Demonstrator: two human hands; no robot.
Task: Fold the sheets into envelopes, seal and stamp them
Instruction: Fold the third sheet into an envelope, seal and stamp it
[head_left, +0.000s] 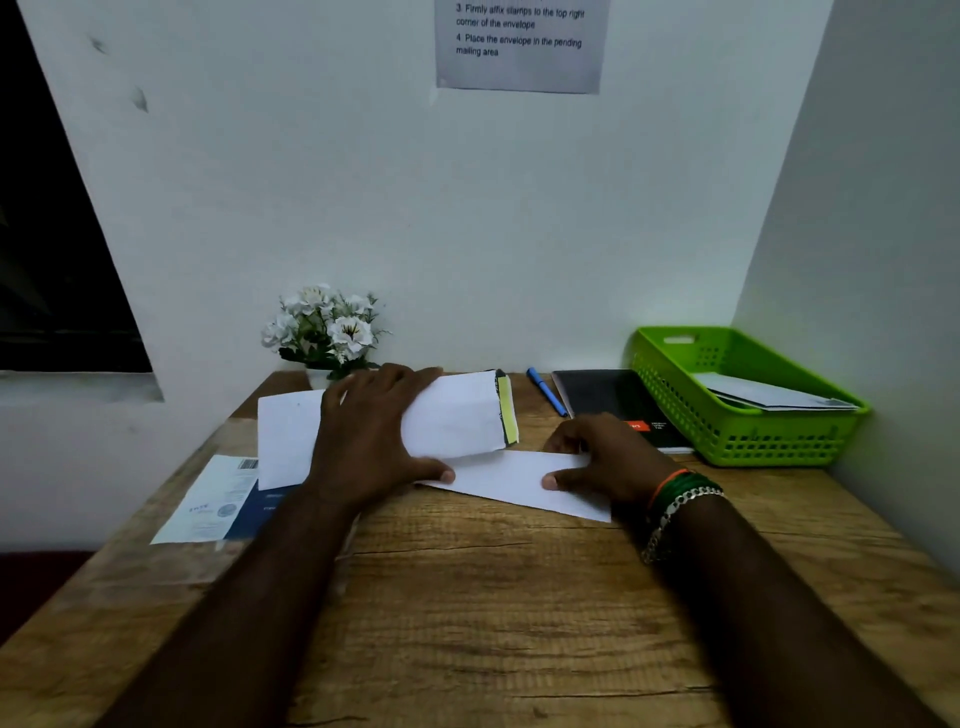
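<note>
Centrally, on the wooden worktop (467, 597): a folded white sheet (514, 480) is lying flat, its long edge running slantwise toward the right. The left hand (374, 436) is resting over a white envelope (452, 415), fingers spread and straight, thumb tip pressing the sheet's near-left end. The right hand (608, 457) is pinching the sheet's right end, thumb on top and fingers curled along the far edge; bracelets (675, 499) are circling that wrist.

The envelope is lying with its flap open to the right, a yellow adhesive strip (506, 410) showing; its lower edge is overlapping the sheet.

Surroundings:
- Printed leaflets (218, 499), pale and dark blue, are lying at the left edge, partly under the envelope.
- A pot of white artificial flowers (327, 332) is standing against the back wall, just behind the left hand.
- A blue pen (545, 392) is lying slantwise beyond the envelope's flap.
- A black notebook (608, 397) with an orange label is sitting behind the right hand, touching the green plastic basket (779, 441).
- The basket is occupying the far right corner, holding pale envelopes (769, 395).
- An instruction notice (519, 47) is hanging on the wall above.

Walls are closing the back and right sides. Bare wood is stretching across the near half, between and beside the forearms.
</note>
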